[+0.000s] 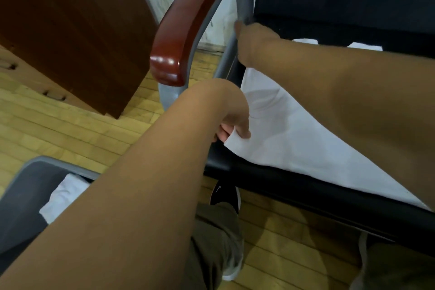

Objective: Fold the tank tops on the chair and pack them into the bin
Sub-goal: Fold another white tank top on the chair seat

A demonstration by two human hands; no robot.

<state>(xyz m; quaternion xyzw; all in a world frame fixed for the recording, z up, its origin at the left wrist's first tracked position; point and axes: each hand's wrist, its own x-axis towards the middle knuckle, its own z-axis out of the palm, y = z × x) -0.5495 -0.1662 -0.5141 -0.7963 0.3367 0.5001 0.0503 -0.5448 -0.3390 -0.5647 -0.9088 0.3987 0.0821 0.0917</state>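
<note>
A white tank top (282,134) lies spread on the black seat of the chair (294,186). My left hand (233,120) pinches its near left corner at the seat's front edge. My right hand (251,42) reaches across to the far left side of the seat, by the grey frame post, at the top's far edge; its fingers are hidden, so its hold is unclear. My right forearm covers much of the cloth. The grey bin (21,198) stands on the floor at lower left with folded white cloth (63,198) inside, partly hidden by my left arm.
The chair's red-brown wooden armrest (186,26) on its grey metal frame rises just left of my hands. A dark brown cabinet (70,21) stands at upper left. Yellow wood flooring (58,125) lies between cabinet and bin. My legs and a shoe (226,193) are below.
</note>
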